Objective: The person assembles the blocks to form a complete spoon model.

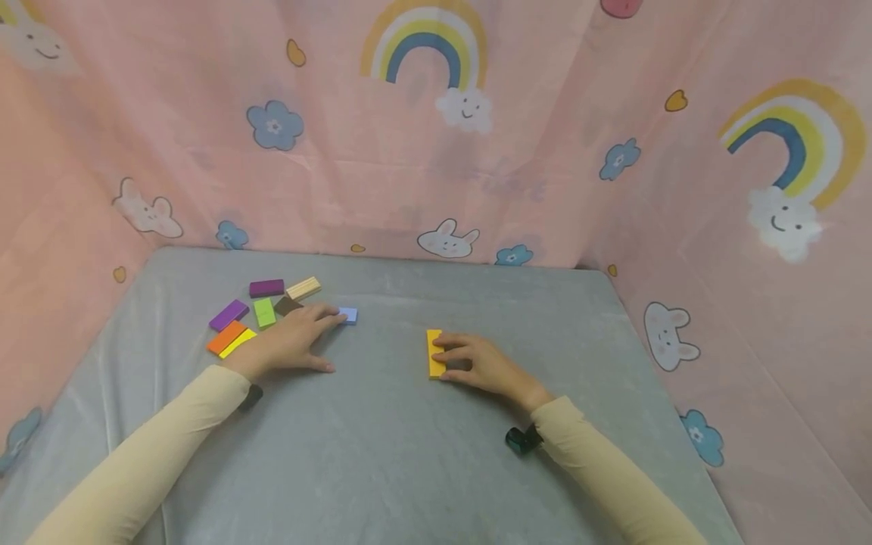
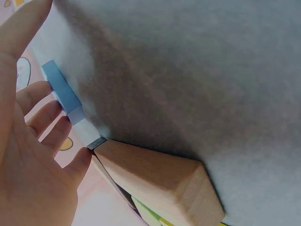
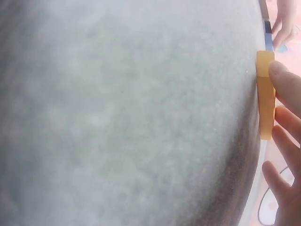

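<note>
One blue block (image 1: pixel 350 315) and one amber block (image 1: pixel 434 366) we are touching.
Left of the frame's centre, our left hand (image 1: pixel 289 342) is meeting the blue block with loosely extended fingers; just below centre, our right hand (image 1: pixel 487 365) is resting relaxed, spread fingers on the amber block. Seven more blocks (image 1: pixel 265 312) are lying at the left on grey cloth (image 1: pixel 381 454).

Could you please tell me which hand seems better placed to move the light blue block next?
Probably the left hand: it touches the light blue block, while the right hand touches the amber block, farther away.
</note>
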Demonstrator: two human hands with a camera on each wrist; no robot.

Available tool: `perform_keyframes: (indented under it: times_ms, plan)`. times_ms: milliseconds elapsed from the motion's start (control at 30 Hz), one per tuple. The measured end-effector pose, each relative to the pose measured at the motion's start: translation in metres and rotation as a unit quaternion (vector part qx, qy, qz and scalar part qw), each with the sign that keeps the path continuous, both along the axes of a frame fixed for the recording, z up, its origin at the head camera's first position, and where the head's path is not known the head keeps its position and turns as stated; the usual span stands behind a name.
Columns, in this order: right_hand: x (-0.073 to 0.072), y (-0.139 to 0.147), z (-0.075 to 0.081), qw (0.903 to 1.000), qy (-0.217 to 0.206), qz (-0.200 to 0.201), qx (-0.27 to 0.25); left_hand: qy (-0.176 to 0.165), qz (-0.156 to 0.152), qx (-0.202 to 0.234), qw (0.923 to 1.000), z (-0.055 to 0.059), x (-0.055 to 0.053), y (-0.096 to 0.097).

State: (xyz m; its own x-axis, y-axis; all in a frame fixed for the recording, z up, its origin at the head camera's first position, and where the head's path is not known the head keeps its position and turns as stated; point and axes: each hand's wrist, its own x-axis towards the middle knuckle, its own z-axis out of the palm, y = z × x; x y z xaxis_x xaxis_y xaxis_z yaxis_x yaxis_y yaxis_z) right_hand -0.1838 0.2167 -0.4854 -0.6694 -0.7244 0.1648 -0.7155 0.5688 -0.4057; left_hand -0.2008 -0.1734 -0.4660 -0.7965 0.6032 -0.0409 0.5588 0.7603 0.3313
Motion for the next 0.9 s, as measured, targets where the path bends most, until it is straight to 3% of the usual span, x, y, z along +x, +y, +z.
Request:
perform_keyframes:
  times_ms: [433,667,900]
  plan:
    - [0.001,-0.001,-0.001,1.0,-0.007,-0.002,-0.004,-0.053,0.037,0.097,0.9932,-0.004,-0.018,-0.007]
    - [0.001,-0.001,-0.002,0.9998,-0.012,-0.009,-0.01,-0.079,0.079,0.17,0.9792,0.004,-0.027,-0.011]
    - [0.001,0.001,-0.004,0.9998,-0.009,-0.011,-0.013,-0.11,0.098,0.205,0.9677,-0.001,-0.038,-0.019]
